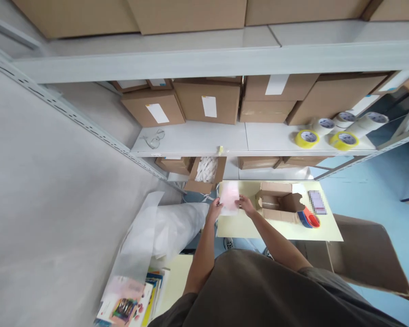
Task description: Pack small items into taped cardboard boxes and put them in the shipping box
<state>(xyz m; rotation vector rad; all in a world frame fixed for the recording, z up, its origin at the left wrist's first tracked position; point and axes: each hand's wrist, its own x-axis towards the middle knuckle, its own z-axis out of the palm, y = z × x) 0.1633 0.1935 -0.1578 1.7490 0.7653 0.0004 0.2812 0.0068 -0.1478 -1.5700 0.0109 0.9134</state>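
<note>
A flat, pale pink packet [229,195] with whitish edges, perhaps wrapped in thin foam sheet, is held over the left part of a cream tabletop [238,229]. My left hand [214,210] is closed on its left edge, and my right hand [246,205] grips the opposite side. What lies inside the wrapping cannot be made out. Just right of my right hand stands an open cardboard box [277,214] with its flaps spread. Beyond the packet, an open carton [198,186] full of white pieces [206,169] sits at the lower shelf.
A blue and red tape dispenser [308,219] and a blurred-out purple item [316,202] lie at the table's right. Large white foam sheeting [173,222] and books [129,304] are at left. Shelves [204,136] hold cartons, glasses [156,139] and tape rolls [306,138]. A big carton [368,254] stands right.
</note>
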